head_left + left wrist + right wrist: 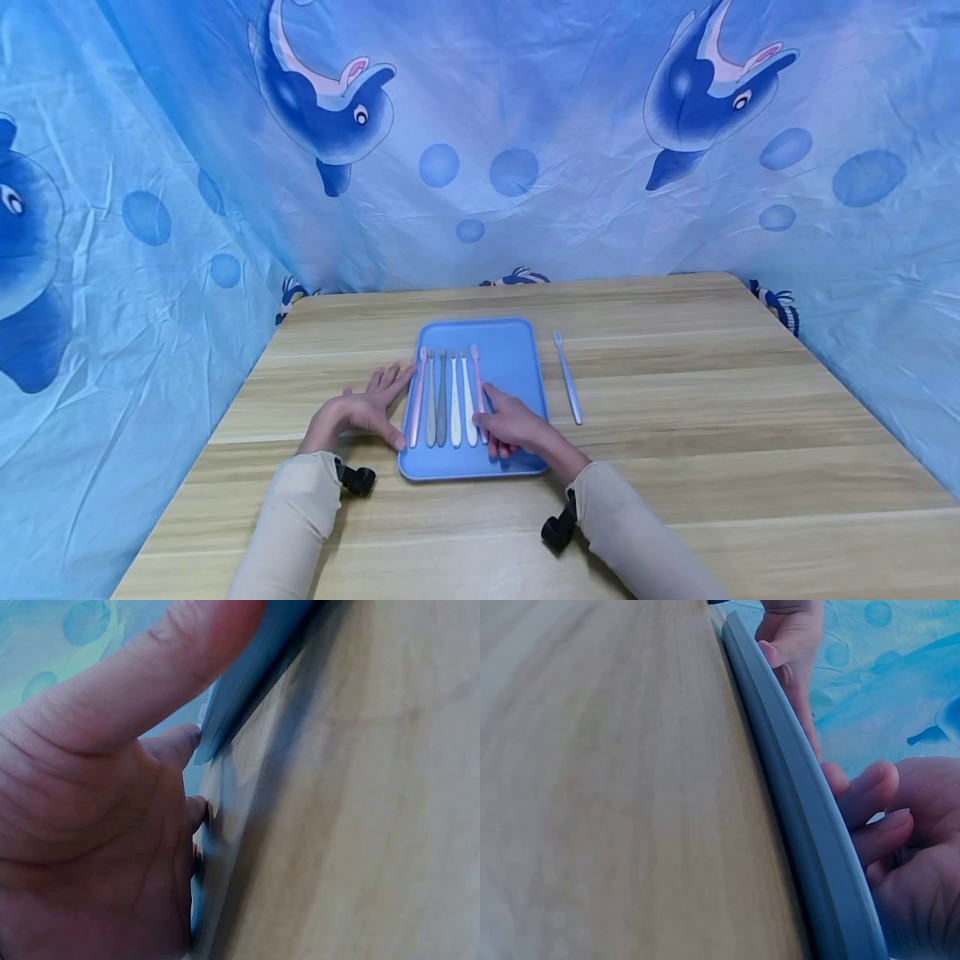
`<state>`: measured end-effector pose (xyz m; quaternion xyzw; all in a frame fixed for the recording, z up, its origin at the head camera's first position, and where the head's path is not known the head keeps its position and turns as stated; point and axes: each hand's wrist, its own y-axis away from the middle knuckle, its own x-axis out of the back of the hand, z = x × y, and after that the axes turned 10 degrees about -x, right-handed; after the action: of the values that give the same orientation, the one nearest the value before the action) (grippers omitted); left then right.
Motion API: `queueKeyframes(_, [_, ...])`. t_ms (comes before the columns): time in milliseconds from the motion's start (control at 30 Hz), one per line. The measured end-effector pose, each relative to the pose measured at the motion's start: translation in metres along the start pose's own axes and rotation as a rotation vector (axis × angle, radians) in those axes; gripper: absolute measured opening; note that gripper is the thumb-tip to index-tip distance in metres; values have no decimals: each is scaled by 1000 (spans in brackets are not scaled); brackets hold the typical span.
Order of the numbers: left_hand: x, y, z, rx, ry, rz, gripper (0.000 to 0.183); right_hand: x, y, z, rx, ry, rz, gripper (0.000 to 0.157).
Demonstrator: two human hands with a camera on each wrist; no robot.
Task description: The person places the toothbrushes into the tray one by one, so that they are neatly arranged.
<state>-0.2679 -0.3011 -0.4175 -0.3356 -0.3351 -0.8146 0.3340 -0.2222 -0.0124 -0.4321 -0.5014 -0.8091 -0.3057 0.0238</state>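
Observation:
A blue tray (506, 342) lies on the table with several toothbrushes side by side, heads toward the far end. From the left come a pink toothbrush (418, 400), a light grey toothbrush (431, 408), a dark grey toothbrush (442, 408) and white ones. My right hand (513, 423) pinches the rightmost pink toothbrush (476, 367) between thumb and index finger, low over the tray. My left hand (366, 408) spreads its fingers along the tray's left edge, thumb and fingertips at the rim. In the right wrist view the tray's side (795, 780) hides the toothbrushes.
A blue toothbrush (567, 379) lies on the wooden table (712, 400) to the right of the tray. Blue cloth with dolphin prints (480, 108) hangs behind the table and along its sides. Each wrist wears a small black camera.

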Motion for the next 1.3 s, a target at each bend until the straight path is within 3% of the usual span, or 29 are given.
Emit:
queueKeyframes(133, [-3, -4, -6, 6, -13, 6, 150, 0, 2, 0, 14, -6, -2, 80])
queueKeyframes(633, [-2, -3, -3, 1, 2, 0, 150, 13, 14, -8, 40, -33, -6, 82])
queueKeyframes(1300, [-3, -2, -4, -17, 15, 16, 150, 61, 30, -3, 19, 18, 117, 78])
